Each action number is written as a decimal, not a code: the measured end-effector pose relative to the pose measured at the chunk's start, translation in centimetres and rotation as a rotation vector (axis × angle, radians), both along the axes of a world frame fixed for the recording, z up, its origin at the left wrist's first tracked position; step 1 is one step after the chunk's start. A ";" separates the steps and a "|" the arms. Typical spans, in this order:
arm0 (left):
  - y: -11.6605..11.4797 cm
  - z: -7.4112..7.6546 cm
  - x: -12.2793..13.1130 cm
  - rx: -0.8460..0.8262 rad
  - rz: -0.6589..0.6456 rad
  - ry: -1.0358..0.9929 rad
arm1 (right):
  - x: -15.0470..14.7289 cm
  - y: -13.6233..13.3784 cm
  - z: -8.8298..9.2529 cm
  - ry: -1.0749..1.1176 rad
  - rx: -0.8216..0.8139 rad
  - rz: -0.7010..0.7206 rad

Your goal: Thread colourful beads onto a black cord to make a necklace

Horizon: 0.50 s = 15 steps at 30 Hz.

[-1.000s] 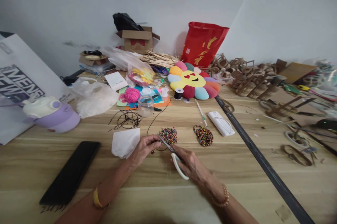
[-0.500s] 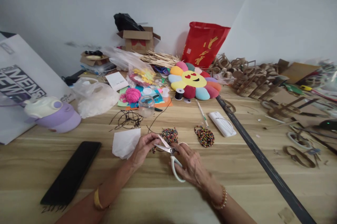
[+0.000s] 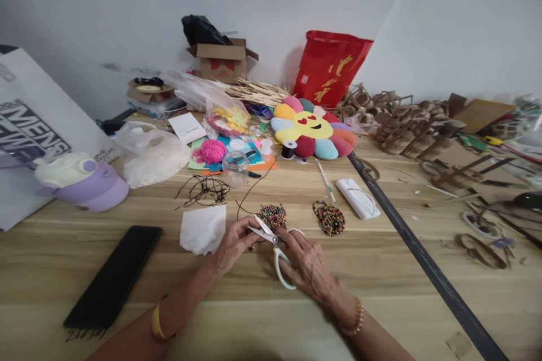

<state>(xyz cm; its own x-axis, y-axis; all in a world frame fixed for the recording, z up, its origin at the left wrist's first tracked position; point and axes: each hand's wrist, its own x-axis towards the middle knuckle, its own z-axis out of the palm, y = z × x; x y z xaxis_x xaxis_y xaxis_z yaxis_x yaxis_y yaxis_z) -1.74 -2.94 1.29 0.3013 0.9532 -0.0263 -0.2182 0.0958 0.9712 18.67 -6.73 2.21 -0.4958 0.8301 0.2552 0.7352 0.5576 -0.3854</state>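
Observation:
My right hand (image 3: 307, 262) grips white-handled scissors (image 3: 275, 248) whose blades stand apart and point left at my left hand. My left hand (image 3: 232, 242) is closed in a pinch on a thin black cord with a few beads hanging from it, just in front of the blade tips. A heap of small coloured beads (image 3: 273, 216) lies right behind the scissors on the wooden table (image 3: 254, 316). A second beaded piece (image 3: 330, 218) lies to its right. The black cord runs back to a spool (image 3: 288, 149).
A white tissue (image 3: 203, 229) and a black phone (image 3: 113, 276) lie to the left. A purple bottle (image 3: 80, 183), plastic bag (image 3: 150, 153), clear jar (image 3: 235, 169), pink yarn (image 3: 212, 151), flower cushion (image 3: 311, 134), white box (image 3: 358, 198) and long black bar (image 3: 423, 268) surround the work spot. Wooden parts crowd the right.
The scissors swung from pointing up-left with blades together to lying nearly level with blades apart, close to my left hand's pinch. Both hands stayed in place.

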 end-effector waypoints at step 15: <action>0.0 -0.1 0.1 0.002 -0.024 -0.026 | -0.1 -0.1 -0.4 0.106 -0.058 0.040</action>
